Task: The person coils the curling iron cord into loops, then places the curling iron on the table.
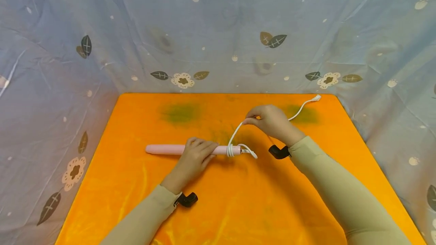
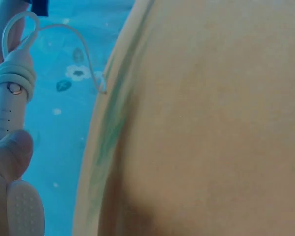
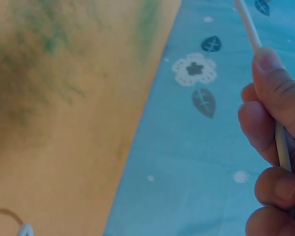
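A slim pink hair straightener (image 1: 167, 149) lies sideways in front of me, its dotted pad and button showing in the left wrist view. My left hand (image 1: 196, 156) grips it around the middle, the thumb (image 2: 17, 150) along its side. The white cord (image 1: 235, 133) is wound in a few turns around its right end, with a small loop standing out past the tip. Up and to the right, my right hand (image 1: 272, 122) pinches the cord between thumb and fingertips and holds it raised. Beyond that hand the cord's free end runs to a white plug (image 1: 316, 98).
An orange cloth-covered table (image 1: 218, 207) lies beneath, with dark greenish smudges near its back. The plug lies close to its back right corner. Bluish-grey curtains (image 1: 225, 29) printed with leaves and flowers stand behind and at both sides. Black wrist mounts (image 1: 279, 152) jut from the sleeves.
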Available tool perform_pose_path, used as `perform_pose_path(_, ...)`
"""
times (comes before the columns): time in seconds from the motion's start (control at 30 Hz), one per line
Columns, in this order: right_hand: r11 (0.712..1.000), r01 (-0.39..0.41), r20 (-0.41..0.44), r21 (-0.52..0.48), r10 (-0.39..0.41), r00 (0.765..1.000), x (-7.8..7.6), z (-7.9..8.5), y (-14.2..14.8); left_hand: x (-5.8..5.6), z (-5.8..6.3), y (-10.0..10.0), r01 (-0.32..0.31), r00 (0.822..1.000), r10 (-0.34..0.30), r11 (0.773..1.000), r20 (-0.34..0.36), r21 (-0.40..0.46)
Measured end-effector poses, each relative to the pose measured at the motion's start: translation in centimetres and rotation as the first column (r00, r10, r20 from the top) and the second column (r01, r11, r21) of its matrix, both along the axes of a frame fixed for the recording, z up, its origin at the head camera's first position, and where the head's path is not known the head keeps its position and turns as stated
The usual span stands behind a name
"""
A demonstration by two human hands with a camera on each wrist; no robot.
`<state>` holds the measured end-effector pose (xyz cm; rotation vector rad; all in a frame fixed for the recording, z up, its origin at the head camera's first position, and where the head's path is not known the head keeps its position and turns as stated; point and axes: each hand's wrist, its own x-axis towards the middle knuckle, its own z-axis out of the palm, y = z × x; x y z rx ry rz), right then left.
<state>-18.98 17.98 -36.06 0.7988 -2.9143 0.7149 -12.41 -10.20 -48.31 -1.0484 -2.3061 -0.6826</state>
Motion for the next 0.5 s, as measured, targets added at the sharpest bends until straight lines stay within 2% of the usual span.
perform_pose_path(0.1,1.0,0.005,0.019,0.015,-0.005,1.0,-0.4,-0.7,-0.4,0.2,-0.1,0.0,0.005,1.0,-0.005,1.0,-0.017,-0.004)
perform_pose_path(0.3,0.999,0.022,0.043,0.032,-0.023,0.999,-0.9,-3.0,-0.9,0.1,0.0,-0.2,0.009,1.0,-0.008,0.999,-0.023,0.039)
perform_pose_path(0.5,0.995,-0.088,0.052,0.036,0.086,0.995,-0.6,-6.7,-1.4,0.0,0.5,-0.8,-0.018,1.0,0.019,0.997,-0.009,0.073)
